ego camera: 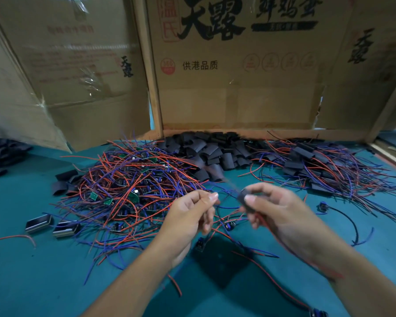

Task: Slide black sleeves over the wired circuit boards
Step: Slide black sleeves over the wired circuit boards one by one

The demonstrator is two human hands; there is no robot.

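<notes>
A: Why are both hands up over the green mat [44,271]?

B: My guess is to get slack for threading. The left hand [188,216] pinches thin wires between thumb and forefinger, the other fingers curled under. The right hand [277,211] pinches a black sleeve [245,201] with thumb against fingers, its mouth seemingly turned toward the wires. It is blurred, so I cannot tell whether a board is inside yet.

A: And the stock?

B: No bins at all. Bare boards lie in a red and blue tangle [128,186] on the left, the loose sleeves [215,152] are heaped against the cardboard wall [238,92], and the sleeved boards [311,161] sit on the right, probably so work flows left to right

A: Those two open metal cases [52,225]?

B: They look empty
</notes>
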